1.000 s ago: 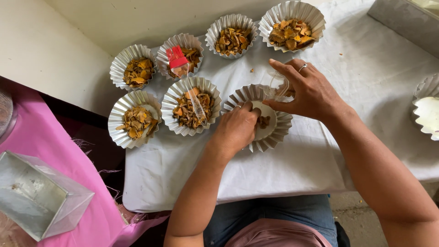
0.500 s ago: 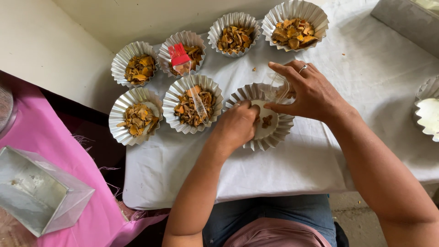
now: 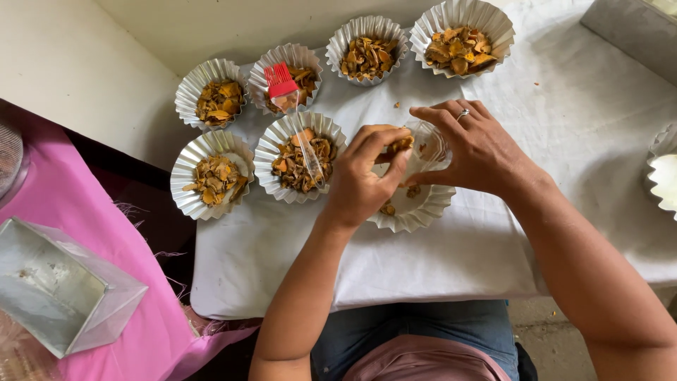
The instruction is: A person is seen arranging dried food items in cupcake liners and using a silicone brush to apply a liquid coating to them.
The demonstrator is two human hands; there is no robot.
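Observation:
My left hand (image 3: pixel 363 176) is raised above a fluted foil cup (image 3: pixel 416 208), its fingers pinched on several orange-brown dried pieces. My right hand (image 3: pixel 472 144), with a ring on one finger, holds a small clear container (image 3: pixel 427 144) tilted toward the left hand. The foil cup beneath them holds only a few pieces. Five more foil cups filled with the same dried pieces sit around it, one (image 3: pixel 300 159) just left of my left hand.
A red silicone brush (image 3: pixel 282 81) with a clear handle lies across two filled cups. A white cloth (image 3: pixel 423 268) covers the table. A metal rectangular tin (image 3: pixel 60 293) rests on pink cloth at the left. Another foil cup (image 3: pixel 663 173) is at the right edge.
My left hand has lifted out of the near cup, now pinching pieces at the mouth of the clear container. My right hand has tilted the container closer.

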